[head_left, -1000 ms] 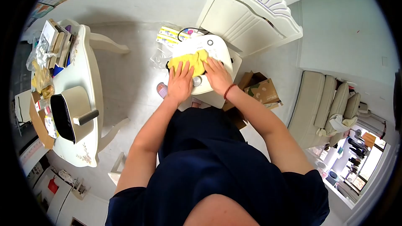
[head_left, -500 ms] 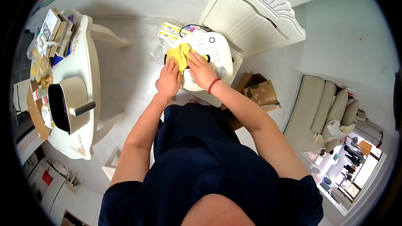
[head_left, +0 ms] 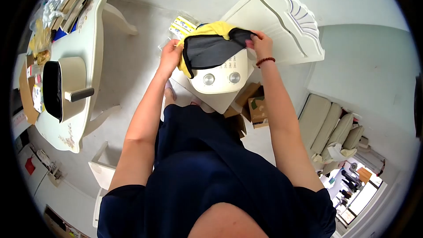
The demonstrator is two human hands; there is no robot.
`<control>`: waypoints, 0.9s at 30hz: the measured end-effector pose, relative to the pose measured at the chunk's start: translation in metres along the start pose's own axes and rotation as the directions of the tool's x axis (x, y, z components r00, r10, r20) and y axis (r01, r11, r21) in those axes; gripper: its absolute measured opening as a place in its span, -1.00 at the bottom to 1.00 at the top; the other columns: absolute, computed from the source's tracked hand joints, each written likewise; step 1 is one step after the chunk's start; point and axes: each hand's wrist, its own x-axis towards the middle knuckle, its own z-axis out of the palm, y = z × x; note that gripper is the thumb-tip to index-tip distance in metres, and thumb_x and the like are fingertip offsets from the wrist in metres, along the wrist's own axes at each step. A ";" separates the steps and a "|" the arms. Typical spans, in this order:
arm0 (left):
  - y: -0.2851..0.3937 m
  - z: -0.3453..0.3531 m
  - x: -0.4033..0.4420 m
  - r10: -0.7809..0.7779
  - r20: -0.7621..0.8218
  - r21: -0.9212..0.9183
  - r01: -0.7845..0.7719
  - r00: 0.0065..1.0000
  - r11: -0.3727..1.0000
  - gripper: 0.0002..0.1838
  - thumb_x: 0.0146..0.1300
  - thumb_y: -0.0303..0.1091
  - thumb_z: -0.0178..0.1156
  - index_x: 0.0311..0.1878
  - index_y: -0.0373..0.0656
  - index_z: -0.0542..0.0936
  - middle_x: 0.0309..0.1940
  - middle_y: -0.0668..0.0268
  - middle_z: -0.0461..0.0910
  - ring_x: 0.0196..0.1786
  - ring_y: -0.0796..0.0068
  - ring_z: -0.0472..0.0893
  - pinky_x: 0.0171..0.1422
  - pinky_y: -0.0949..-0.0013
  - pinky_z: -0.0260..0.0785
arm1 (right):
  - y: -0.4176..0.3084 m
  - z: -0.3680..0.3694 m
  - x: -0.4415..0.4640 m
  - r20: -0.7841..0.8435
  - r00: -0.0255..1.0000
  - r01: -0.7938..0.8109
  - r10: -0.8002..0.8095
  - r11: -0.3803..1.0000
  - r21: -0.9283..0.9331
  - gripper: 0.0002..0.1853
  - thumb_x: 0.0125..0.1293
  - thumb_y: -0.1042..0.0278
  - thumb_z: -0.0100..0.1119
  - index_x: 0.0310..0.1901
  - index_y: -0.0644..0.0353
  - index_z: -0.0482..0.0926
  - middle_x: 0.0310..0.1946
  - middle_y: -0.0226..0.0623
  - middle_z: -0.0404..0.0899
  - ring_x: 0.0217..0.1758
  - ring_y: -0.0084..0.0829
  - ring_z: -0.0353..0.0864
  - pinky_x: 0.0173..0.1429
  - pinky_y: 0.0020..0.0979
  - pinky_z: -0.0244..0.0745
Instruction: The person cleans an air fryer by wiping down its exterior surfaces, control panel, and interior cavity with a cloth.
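A cloth, yellow on one face and dark grey with a black edge on the other, is spread between my hands. My left hand grips its left side, fingers closed. At its upper right corner, my right hand pinches the dark fabric; a red bead bracelet circles that wrist. Beneath the cloth stands a cream air fryer body with two silver knobs and printed markings on top. The cloth hides the air fryer's far part.
The air fryer rests on a white stand beside a carved white headboard-like panel. An open cardboard box sits to the right. On the left table are a cream drawer with a handle, books and bags.
The bunched yellow cloth has been lifted off the air fryer and opened out, showing its dark side. My hands have moved apart, the right one up and to the right.
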 end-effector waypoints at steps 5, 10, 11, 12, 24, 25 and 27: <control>-0.043 0.032 -0.022 0.246 0.078 0.662 -0.235 0.966 0.711 -0.41 0.37 -0.12 0.13 0.40 -0.18 0.38 0.20 -0.16 0.44 0.27 -0.06 0.47 0.36 0.13 0.32 | 0.026 0.080 0.000 0.335 0.881 0.465 -0.334 0.742 -0.483 -0.45 0.22 0.22 0.19 0.25 0.22 0.45 0.08 0.13 0.55 0.08 0.09 0.54 0.17 -0.03 0.43; -0.082 0.029 -0.028 0.128 -0.095 0.405 -0.079 0.987 0.911 -0.37 0.36 -0.21 0.04 0.44 -0.28 0.27 0.25 -0.27 0.40 0.28 -0.13 0.46 0.37 0.11 0.30 | 0.016 0.157 -0.079 0.734 0.545 0.838 -0.405 0.286 -0.464 -0.47 0.33 0.43 -0.01 0.35 0.21 0.36 0.26 -0.06 0.44 0.30 -0.14 0.38 0.39 -0.08 0.19; -0.086 0.022 -0.029 -0.030 -0.079 0.401 0.060 0.996 0.914 -0.37 0.36 -0.24 0.01 0.45 -0.29 0.26 0.26 -0.29 0.38 0.29 -0.14 0.45 0.38 0.11 0.30 | 0.025 0.159 -0.086 0.759 0.486 0.873 -0.432 0.273 -0.404 -0.49 0.35 0.39 0.00 0.34 0.18 0.38 0.28 -0.13 0.44 0.33 -0.17 0.36 0.45 -0.12 0.13; -0.087 0.020 -0.030 -0.185 -0.063 0.400 0.194 0.981 0.896 -0.38 0.36 -0.28 -0.02 0.45 -0.30 0.24 0.28 -0.30 0.37 0.30 -0.16 0.45 0.38 0.11 0.29 | 0.032 0.159 -0.087 0.780 0.425 0.904 -0.460 0.255 -0.342 -0.51 0.37 0.35 0.01 0.34 0.15 0.39 0.30 -0.20 0.44 0.36 -0.20 0.34 0.50 -0.17 0.07; -0.052 0.058 -0.024 0.228 0.046 0.669 -0.199 0.973 0.716 -0.27 0.40 -0.27 0.06 0.58 0.18 0.03 0.57 -0.07 -0.09 0.49 -0.27 0.13 0.54 0.02 0.12 | 0.033 0.122 -0.058 0.337 0.892 0.436 -0.302 0.373 -0.819 -0.27 0.35 0.09 0.11 0.47 0.21 0.15 0.50 -0.01 0.06 0.40 0.10 0.22 0.47 0.16 0.07; -0.059 0.058 -0.017 0.286 -0.013 0.663 -0.205 0.958 0.720 -0.29 0.42 -0.21 0.06 0.58 0.08 0.04 0.53 -0.10 0.04 0.45 -0.19 0.26 0.48 0.04 0.21 | 0.045 0.133 -0.066 0.404 0.834 0.521 -0.376 0.298 -0.800 -0.25 0.33 0.08 0.11 0.49 0.16 0.13 0.51 0.00 0.03 0.40 0.14 0.20 0.46 0.23 0.03; -0.061 0.045 -0.011 0.208 -0.031 0.502 -0.164 0.978 0.849 -0.31 0.43 -0.20 0.05 0.57 0.01 0.07 0.43 -0.14 0.22 0.36 -0.15 0.38 0.40 0.06 0.29 | 0.050 0.133 -0.078 0.525 0.731 0.655 -0.437 0.232 -0.719 -0.30 0.36 0.10 0.09 0.49 0.05 0.16 0.52 -0.07 0.05 0.41 0.07 0.21 0.49 0.19 0.01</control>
